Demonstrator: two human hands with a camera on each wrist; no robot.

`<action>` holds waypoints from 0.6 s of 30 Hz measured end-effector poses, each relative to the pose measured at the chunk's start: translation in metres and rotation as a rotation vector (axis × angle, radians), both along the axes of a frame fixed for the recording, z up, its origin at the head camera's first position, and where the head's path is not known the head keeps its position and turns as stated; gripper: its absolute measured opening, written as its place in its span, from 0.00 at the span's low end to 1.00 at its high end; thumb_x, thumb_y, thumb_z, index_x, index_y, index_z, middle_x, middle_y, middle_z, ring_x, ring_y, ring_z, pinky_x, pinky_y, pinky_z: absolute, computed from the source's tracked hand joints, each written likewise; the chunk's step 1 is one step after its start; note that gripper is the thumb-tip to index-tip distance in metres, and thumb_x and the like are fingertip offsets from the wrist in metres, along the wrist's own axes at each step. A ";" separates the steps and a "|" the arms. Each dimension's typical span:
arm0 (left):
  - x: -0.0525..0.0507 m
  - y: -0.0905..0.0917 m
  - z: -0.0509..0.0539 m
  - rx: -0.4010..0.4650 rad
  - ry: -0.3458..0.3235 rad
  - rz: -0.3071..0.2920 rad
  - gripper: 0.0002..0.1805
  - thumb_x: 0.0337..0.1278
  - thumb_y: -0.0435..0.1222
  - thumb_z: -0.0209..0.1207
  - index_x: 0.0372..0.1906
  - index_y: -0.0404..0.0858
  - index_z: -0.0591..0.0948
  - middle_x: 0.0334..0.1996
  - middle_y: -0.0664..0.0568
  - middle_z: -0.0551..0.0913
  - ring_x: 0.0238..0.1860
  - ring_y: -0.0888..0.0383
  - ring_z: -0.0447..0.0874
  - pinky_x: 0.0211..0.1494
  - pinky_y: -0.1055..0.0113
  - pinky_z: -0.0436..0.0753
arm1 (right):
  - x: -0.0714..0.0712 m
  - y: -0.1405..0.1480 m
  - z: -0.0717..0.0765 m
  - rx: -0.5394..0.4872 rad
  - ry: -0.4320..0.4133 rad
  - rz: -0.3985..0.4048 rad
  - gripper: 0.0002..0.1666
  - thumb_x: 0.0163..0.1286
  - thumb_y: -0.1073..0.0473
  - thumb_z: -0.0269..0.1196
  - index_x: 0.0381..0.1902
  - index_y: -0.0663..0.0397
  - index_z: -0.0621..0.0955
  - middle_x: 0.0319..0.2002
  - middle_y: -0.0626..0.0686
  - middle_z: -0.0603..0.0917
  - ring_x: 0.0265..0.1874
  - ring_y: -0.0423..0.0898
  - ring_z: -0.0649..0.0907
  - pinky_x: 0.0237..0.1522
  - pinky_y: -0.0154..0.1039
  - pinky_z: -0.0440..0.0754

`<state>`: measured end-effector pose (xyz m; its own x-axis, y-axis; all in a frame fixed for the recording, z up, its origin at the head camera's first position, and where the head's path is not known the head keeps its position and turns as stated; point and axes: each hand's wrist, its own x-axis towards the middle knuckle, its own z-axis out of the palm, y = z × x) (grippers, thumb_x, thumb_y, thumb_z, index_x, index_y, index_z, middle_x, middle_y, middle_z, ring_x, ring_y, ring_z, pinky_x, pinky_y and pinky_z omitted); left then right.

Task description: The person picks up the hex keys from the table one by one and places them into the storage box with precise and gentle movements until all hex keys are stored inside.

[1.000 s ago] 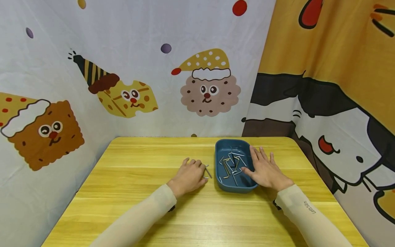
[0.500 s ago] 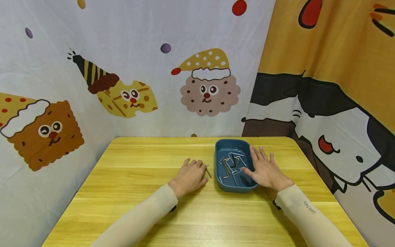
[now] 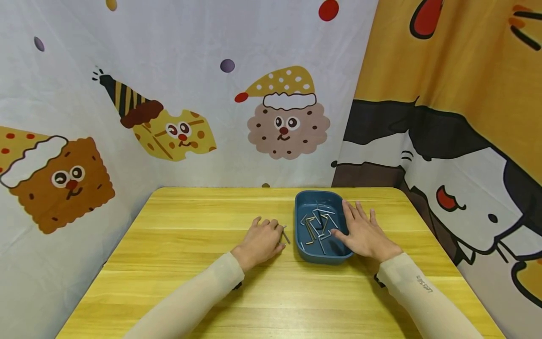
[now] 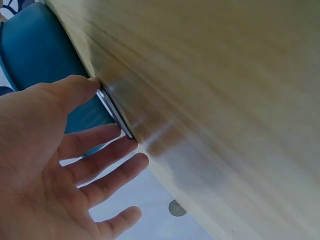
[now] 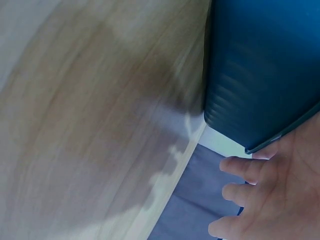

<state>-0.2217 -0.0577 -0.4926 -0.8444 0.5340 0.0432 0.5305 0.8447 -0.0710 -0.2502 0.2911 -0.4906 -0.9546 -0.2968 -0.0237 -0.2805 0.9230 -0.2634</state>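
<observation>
In the head view my left hand [image 3: 260, 241] lies low over the table, left of a blue tray [image 3: 323, 259]. Its thumb and fingertips hold a silver hex key [image 3: 286, 235] at the tabletop; the left wrist view shows the thumb at one end of the key [image 4: 116, 112] and fingertips at the other. Part of the key is hidden by the hand. My right hand [image 3: 365, 234] rests on the tray's right rim, fingers spread, thumb reaching over the inside. Several silver and brass-coloured hex keys [image 3: 311, 231] lie jumbled in the tray.
The wooden table [image 3: 190, 235] carries the tray right of its middle, toward the back edge. A curtain [image 3: 190, 56] printed with cartoon figures hangs behind the table and on both sides.
My left hand has shifted very slightly to the right, closing in on the hex key; the short end seen beside the thumb is now covered. The right hand and tray stay put.
</observation>
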 end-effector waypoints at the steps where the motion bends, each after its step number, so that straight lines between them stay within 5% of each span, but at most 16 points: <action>1: 0.000 0.000 0.000 0.000 0.002 -0.003 0.28 0.85 0.58 0.67 0.71 0.43 0.88 0.66 0.50 0.91 0.67 0.48 0.92 0.86 0.36 0.81 | 0.000 0.000 0.000 0.001 0.004 0.002 0.65 0.89 0.29 0.60 0.98 0.62 0.45 0.95 0.73 0.54 0.95 0.78 0.48 0.89 0.89 0.39; 18: 0.001 -0.001 0.000 -0.021 0.014 -0.022 0.27 0.87 0.57 0.67 0.73 0.45 0.88 0.62 0.48 0.91 0.66 0.49 0.91 0.86 0.38 0.82 | 0.000 0.000 0.002 0.005 -0.009 0.001 0.65 0.89 0.29 0.60 0.97 0.63 0.45 0.94 0.73 0.53 0.95 0.78 0.47 0.89 0.88 0.37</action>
<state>-0.2206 -0.0583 -0.4923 -0.8320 0.5530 0.0442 0.5475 0.8313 -0.0960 -0.2497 0.2909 -0.4890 -0.9541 -0.2974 -0.0343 -0.2787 0.9242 -0.2610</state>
